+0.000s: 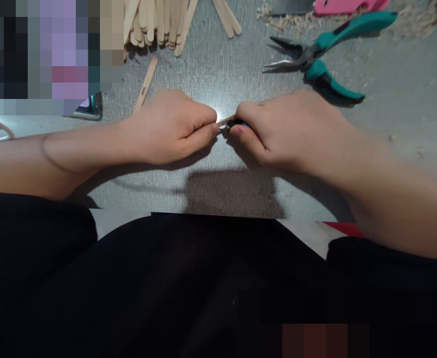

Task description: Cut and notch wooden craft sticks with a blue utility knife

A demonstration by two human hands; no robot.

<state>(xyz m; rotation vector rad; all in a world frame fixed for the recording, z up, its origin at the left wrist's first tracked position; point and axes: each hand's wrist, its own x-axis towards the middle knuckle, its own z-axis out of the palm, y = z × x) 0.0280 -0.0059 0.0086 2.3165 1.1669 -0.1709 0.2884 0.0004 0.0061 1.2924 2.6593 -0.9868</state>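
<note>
Working just beyond near edge of grey table, leaving an open strip between that edge and both hands. Pinching slim wooden stick in left hand, pressing thumb to curled forefinger, midway between hands. Gripping small dark-and-blue tool, mostly hidden, in curled fingers of right hand; pointing bright tip toward stick, not showing contact clearly. Crowding right hand's far side with open pliers. Also lying beyond: marked stick, partly behind left hand, stick pile, shavings, pink item.
</note>
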